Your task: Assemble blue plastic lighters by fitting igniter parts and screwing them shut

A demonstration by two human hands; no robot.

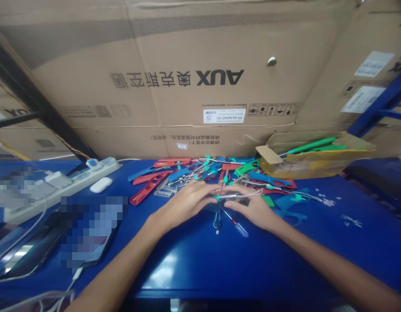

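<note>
My left hand (189, 198) is closed, its fingertips pinching the teal end of a slim silver rod (233, 196) with a thin white wire. On the other side, my right hand (254, 210) has its thumb and fingers closed about the same rod. Below the hands, a screwdriver (240, 228) with a clear purplish handle lies on the blue table, its shaft running up under my fingers. A short wire with a small white plug (217, 231) hangs beside it. Fine detail between the fingertips is hidden.
Behind the hands is a pile of red, blue and green plastic pieces (151, 178) with wired rods. An open cardboard box (304, 167) of green parts stands back right. A power strip (73, 184), earbud case (101, 185) and phone (93, 234) lie left. White scraps (351, 221) lie right.
</note>
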